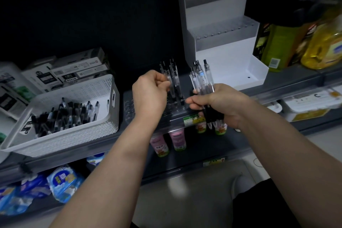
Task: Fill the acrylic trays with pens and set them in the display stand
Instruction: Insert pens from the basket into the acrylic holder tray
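L hand point(149, 92) pinches one pen point(166, 74) just above tray point(128, 108). R hand point(222, 103) clamps pen bunch point(200, 79). If R's squeeze slackens, bunch may slip out below.

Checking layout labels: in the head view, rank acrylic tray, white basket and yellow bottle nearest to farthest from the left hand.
1. acrylic tray, under the left hand.
2. white basket, to its left.
3. yellow bottle, far right.
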